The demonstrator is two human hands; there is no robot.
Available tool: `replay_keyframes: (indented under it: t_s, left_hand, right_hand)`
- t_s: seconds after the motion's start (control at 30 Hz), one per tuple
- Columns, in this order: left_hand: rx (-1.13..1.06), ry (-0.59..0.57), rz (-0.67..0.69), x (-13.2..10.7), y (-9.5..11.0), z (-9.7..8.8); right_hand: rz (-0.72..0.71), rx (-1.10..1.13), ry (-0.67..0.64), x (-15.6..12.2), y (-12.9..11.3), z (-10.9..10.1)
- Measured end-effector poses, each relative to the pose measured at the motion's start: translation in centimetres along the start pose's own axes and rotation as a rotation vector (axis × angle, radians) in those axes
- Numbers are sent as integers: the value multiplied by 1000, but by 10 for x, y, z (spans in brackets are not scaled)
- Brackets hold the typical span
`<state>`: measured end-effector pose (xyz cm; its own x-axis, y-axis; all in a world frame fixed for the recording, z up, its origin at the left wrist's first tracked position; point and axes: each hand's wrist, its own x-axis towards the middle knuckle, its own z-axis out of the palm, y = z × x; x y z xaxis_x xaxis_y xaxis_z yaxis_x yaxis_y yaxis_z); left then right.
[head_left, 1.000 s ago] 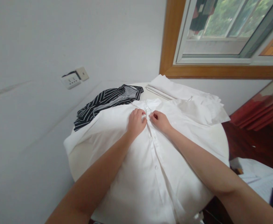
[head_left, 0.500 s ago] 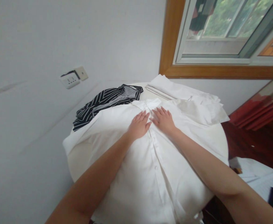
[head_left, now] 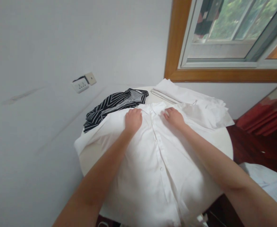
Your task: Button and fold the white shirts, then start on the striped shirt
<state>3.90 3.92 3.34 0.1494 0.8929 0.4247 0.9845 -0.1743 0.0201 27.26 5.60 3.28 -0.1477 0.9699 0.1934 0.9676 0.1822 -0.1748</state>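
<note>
A white button-up shirt (head_left: 157, 164) lies front up over a round white table (head_left: 225, 140), its collar (head_left: 152, 107) at the far side and its button strip running toward me. My left hand (head_left: 133, 119) rests palm down on the shirt just left of the collar, fingers stretched and slightly bent at the tips. My right hand (head_left: 175, 117) lies the same way just right of the collar. Neither hand holds anything; both press on the cloth near the shoulders.
A black-and-white striped garment (head_left: 114, 105) lies crumpled at the table's far left. Folded white cloths (head_left: 176, 93) sit at the far right under a wood-framed window (head_left: 223, 34). A wall socket (head_left: 81, 84) is on the left wall. Red fabric (head_left: 266, 113) and white sheets (head_left: 263, 179) lie to the right.
A second ago both hands pinched the shirt's front below the collar. They then flattened side by side, and now they have slid apart to either side of the collar.
</note>
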Motion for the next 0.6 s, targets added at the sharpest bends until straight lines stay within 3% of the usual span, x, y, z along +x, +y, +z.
replay_keyframes:
  t_s: [0.17,0.27,0.6]
  left_hand:
    - [143,-141,-102,31,-54,-7]
    - [146,-245,-107,41,-72,-3]
    - [201,-297,-162,59,-75,6]
  right_hand:
    - [146,-32,-34,45,31,-14]
    - [167,-36,-97,60,41,-10]
    - [253,-34,-33,70,39,16]
